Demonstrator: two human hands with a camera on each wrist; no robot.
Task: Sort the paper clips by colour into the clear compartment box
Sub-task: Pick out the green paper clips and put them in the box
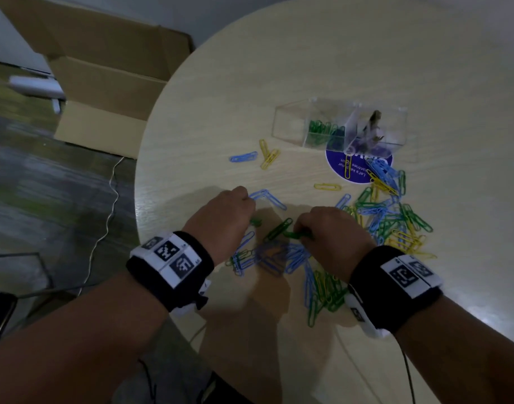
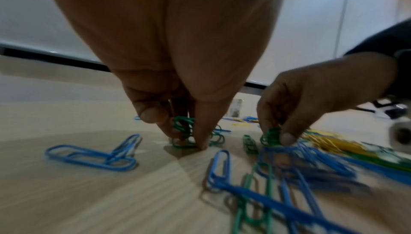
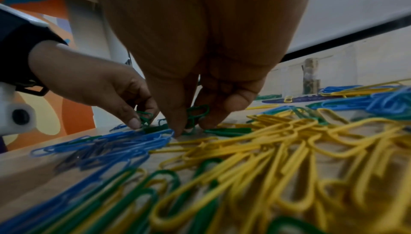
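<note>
Blue, green and yellow paper clips [image 1: 389, 220] lie scattered over the round table [image 1: 322, 59]. My left hand [image 1: 223, 217] pinches a small bunch of green clips [image 2: 183, 132] against the tabletop. My right hand [image 1: 331, 231] pinches other green clips [image 3: 195, 114] close beside it. The clear compartment box [image 1: 340, 125] stands farther back, with green clips [image 1: 319, 128] in its left compartment. A single green clip [image 1: 277, 230] lies between my two hands.
A round blue sticker [image 1: 357, 167] lies under the box's front edge. Loose blue clips [image 1: 268, 198] and yellow clips [image 1: 268, 156] lie ahead of my hands. Cardboard boxes [image 1: 104, 83] stand on the floor to the left, past the table's edge. A cable [image 1: 110, 211] runs down there.
</note>
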